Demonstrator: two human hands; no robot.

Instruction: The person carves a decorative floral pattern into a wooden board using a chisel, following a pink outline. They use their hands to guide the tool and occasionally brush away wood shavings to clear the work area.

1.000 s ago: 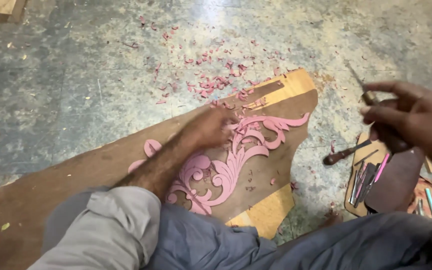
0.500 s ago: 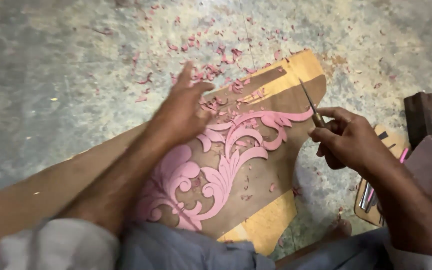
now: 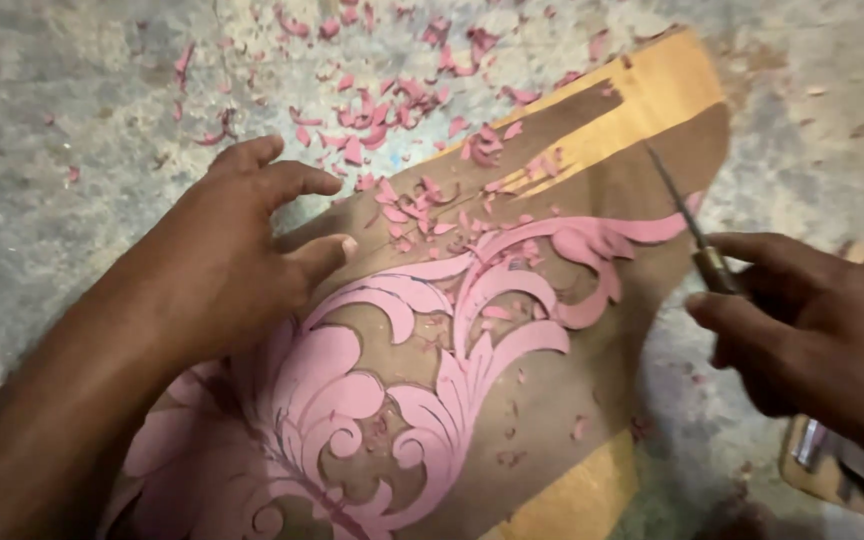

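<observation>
Pinching the carving chisel (image 3: 697, 240) between the fingers of my right hand (image 3: 812, 340), blade angled toward the pink scrollwork, I press my left hand (image 3: 217, 265), fingers spread, flat on the wooden panel (image 3: 592, 170) to steady it; pink shavings (image 3: 392, 105) litter the floor (image 3: 72, 120).

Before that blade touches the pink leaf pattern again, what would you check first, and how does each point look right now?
1. Left hand pressing on the wooden panel: ok.
2. Right hand gripping the carving tool: ok.
3. Tool tip clear of the left fingers: ok, well apart.
4. Pink scroll pattern in full view: not ok, the left forearm hides part.
5. Pink shavings off the carving area: not ok, many lie there.
6. Blade sharpness: cannot tell.
</observation>
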